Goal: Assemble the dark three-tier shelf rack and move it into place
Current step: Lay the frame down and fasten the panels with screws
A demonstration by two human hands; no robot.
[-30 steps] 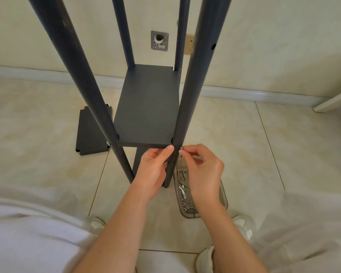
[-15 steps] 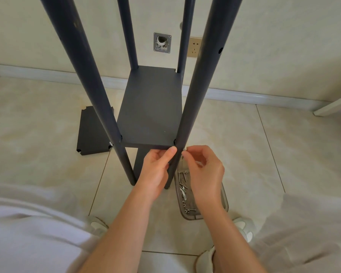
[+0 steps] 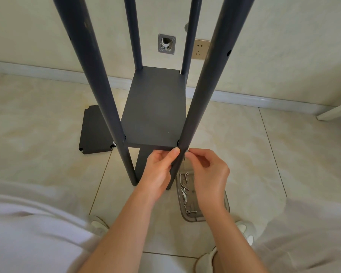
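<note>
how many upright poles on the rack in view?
4. Near-left pole, near-right pole, far-left pole and far-right pole by the wall. Their tops run out of frame; none seems hidden.

I count four dark poles (image 3: 98, 91), one shelf board (image 3: 156, 111) plainly mounted on them, and one loose board (image 3: 93, 131) on the floor (image 3: 37, 115). One tray (image 3: 226, 203) holds several screws (image 3: 184, 191).

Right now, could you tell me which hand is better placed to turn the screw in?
Right hand: it pinches the screw at the front right pole, while the left hand grips the shelf.
</note>
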